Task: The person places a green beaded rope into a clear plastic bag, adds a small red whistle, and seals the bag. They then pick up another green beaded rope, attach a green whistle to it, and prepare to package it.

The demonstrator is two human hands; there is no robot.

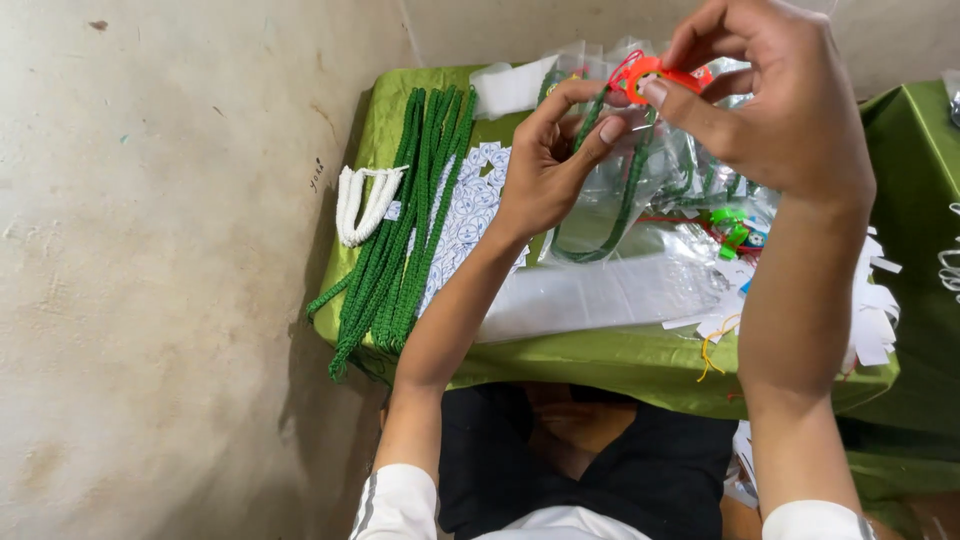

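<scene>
Head view, red-orange plastic clip (648, 72) pinched by right hand (785, 110), left hand (550, 160) pinching green cord (630, 190) just below

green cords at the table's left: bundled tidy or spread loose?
Bundled. The green cords lie side by side in one straight bunch on the green table, their ends hanging over its front edge.

Clear plastic bags (640, 280) on the green table; white-blue printed labels (465, 215) beside them
</scene>
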